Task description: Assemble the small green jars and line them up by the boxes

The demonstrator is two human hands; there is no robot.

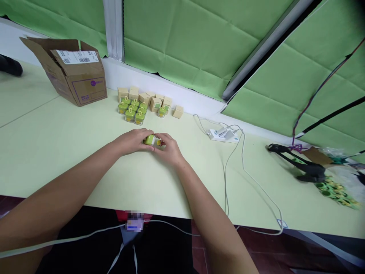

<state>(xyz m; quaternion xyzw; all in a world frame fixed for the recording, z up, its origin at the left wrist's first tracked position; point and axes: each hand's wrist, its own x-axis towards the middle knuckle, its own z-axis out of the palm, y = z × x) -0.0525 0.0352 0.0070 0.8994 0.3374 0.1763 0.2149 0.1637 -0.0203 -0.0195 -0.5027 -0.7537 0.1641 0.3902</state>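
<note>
Both my hands meet over the pale green table (57, 152) around one small green-lidded jar (149, 140). My left hand (131, 140) grips its green end with curled fingers. My right hand (169, 148) closes on the other end, where a bit of red and yellow shows. The jar lies on its side between them. Farther back stands a cluster of several like green-lidded jars (132, 110), with several small tan boxes (148, 99) behind and beside them.
An open cardboard carton (75, 72) lies tipped at the back left. A white power strip (224, 134) with cables trails right of the hands and over the front edge. Black tool and green printed bags (330, 184) lie at far right. Green cloth covers the wall.
</note>
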